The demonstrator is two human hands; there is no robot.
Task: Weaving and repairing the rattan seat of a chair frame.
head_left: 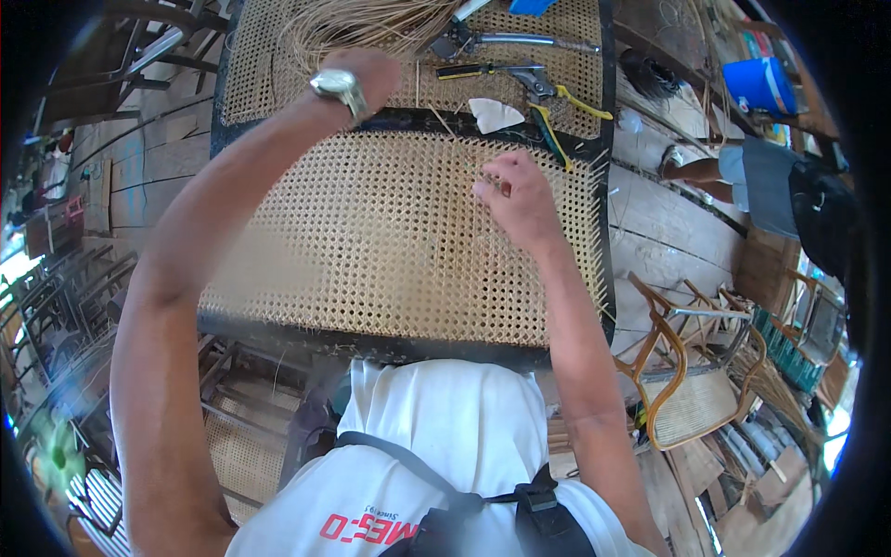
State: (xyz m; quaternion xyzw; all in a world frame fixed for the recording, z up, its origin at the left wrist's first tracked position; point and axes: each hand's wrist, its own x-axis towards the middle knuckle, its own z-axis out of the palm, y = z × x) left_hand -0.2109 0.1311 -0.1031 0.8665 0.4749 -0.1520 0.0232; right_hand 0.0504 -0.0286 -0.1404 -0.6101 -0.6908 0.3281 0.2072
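A woven cane panel (371, 241) in a dark frame lies in front of me. My left hand (371, 79), with a wristwatch (340, 88) on its wrist, reaches to the near edge of a loose bundle of thin cane strands (371, 28). Its fingers are blurred, so their grip is unclear. Over the panel's right half is my right hand (522, 202), fingers curled toward the thumb in a pinch. Whatever sits between those fingertips is too small to make out. Cut strand ends stick out along the panel's right edge.
Beyond the crossbar lie yellow-handled pliers (557, 93), a hammer-like metal tool (520, 39) and a white scrap (495, 115). To the right are a blue bucket (759, 85), another person's leg (696, 169) and a curved wooden chair frame (668, 371). Dark chair frames (65, 306) crowd the left.
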